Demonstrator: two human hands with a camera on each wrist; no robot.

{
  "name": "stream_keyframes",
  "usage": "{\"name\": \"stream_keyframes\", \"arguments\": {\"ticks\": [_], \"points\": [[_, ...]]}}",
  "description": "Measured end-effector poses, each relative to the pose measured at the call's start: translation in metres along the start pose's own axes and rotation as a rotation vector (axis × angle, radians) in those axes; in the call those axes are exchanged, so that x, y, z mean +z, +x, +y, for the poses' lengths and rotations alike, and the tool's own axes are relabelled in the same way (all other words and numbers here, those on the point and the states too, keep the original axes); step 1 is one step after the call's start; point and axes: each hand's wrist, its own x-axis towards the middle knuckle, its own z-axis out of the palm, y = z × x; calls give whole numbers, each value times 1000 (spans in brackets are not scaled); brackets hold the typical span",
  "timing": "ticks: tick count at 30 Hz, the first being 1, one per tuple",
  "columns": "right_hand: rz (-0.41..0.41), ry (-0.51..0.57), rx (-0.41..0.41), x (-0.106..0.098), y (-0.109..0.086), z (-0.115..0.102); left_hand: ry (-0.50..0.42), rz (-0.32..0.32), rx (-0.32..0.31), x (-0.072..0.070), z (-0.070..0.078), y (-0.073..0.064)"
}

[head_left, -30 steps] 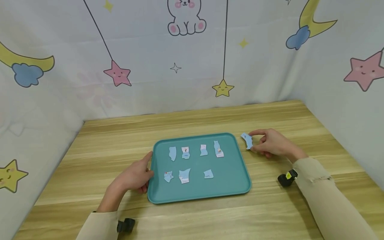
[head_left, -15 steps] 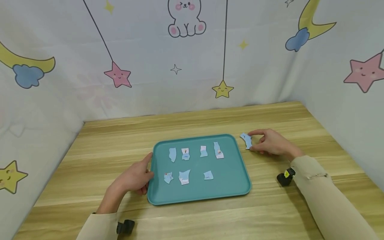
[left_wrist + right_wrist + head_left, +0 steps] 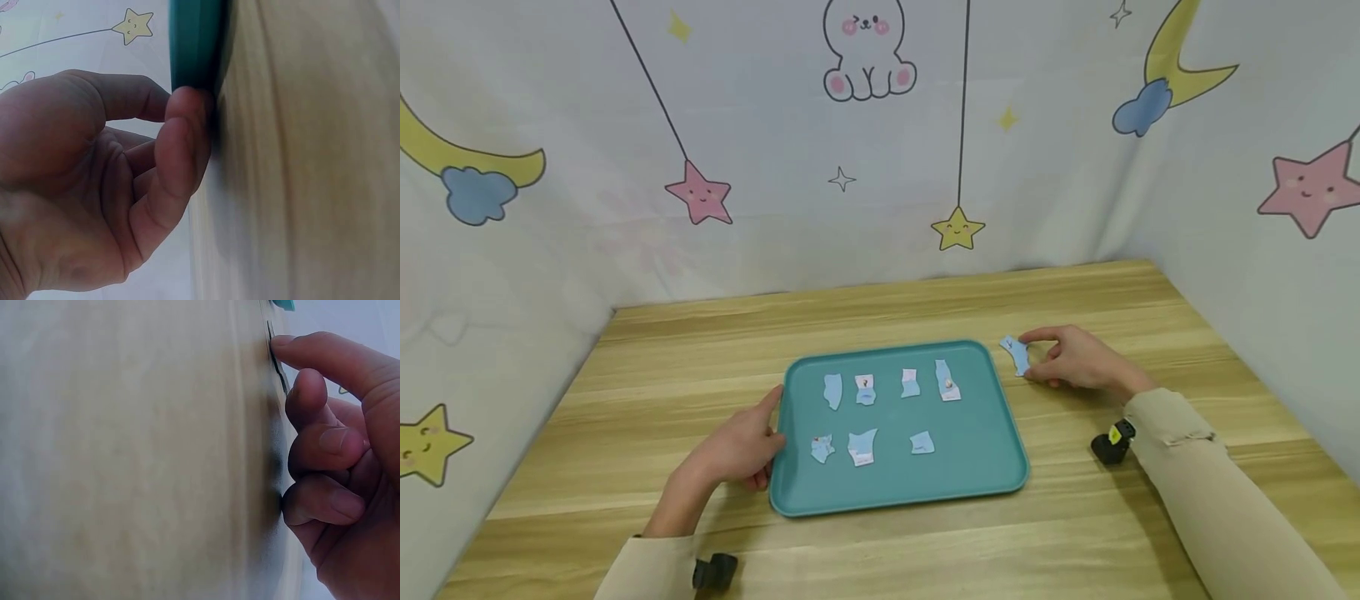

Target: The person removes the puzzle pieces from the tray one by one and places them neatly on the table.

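So, well left of the tray [image 3: 970,458], a smiley yellow star [image 3: 432,444] is printed on the white curtain [image 3: 775,108]. Off the tray's near left corner, a beige sleeve [image 3: 651,571] can be seen, with a little black box [image 3: 715,572] worn at the wrist. The tray's left rim is held by the left-hand grip [image 3: 737,442], thumb and bent fingers brought in close at the edge.

Inside the tray, two loose rows are laid out, all pale blue. Left to right: a jagged piece [image 3: 822,449] (near row), a plain piece [image 3: 832,390] (far), a white-edged piece [image 3: 862,443] (near), a white-topped piece [image 3: 865,390] (far), a small piece [image 3: 911,387] (far), a squarish piece [image 3: 922,442] (near) and a tall piece [image 3: 946,379] (far).

Just outside the tray's right rim, by the far corner, a curved piece [image 3: 1017,357] is pinched by the right-hand grip [image 3: 1078,357], thumb and index spread about as wide as the piece is long, other fingers folded. Whether it's lifted off the counter [image 3: 1150,308] can't be told. Further right of the tray, a second black box [image 3: 1109,444] is worn by the right sleeve [image 3: 1217,492].
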Motion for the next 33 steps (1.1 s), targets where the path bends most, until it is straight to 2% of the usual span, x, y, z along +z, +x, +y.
{"name": "stream_keyframes", "arguments": {"ticks": [11, 16, 22, 26, 30, 33], "points": [[-24, 47, -23, -2, 0, 0, -5, -4, -12, 1, -2, 0], [1, 47, -49, -3, -4, -7, -9, -12, -17, 0, -1, 0], [68, 12, -121, 0, -13, -33, 1, -10, -23, 0, 0, 0], [80, 50, -182, 9, -21, -55, 8, -12, -22, -1, 0, -1], [44, 109, -251, 25, -26, -71, 9, -13, -21, -1, 1, -1], [-7, 120, -273, 40, -28, -77, 10, -13, -22, 0, 1, -1]]}}
